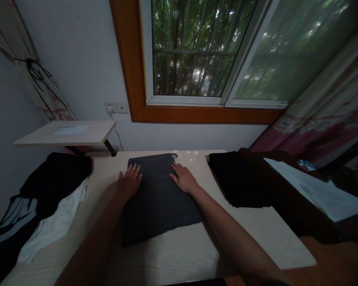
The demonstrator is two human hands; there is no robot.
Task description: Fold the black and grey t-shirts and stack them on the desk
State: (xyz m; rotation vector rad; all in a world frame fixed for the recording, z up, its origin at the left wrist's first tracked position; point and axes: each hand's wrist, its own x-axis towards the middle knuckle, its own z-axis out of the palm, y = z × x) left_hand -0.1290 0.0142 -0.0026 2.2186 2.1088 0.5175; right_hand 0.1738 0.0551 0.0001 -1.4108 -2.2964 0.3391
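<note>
A dark grey folded cloth (159, 202), likely a garment, lies flat on the pale wooden table (173, 258) in front of me. My left hand (130, 180) rests on its upper left edge, palm down with the fingers stretched out. On the upper right edge lies my right hand (183, 177), also palm down, its fingers extended and slightly spread. Neither hand grips the cloth. The cloth's near edge runs at a slant, lower on the left than on the right.
A black folded cloth (238, 178) lies at the table's right. Black clothes (56, 174) and a white cloth (59, 218) are piled at the left. Behind them stands a small raised shelf (41, 133). A pale sheet (316, 188) lies on dark furniture at the right.
</note>
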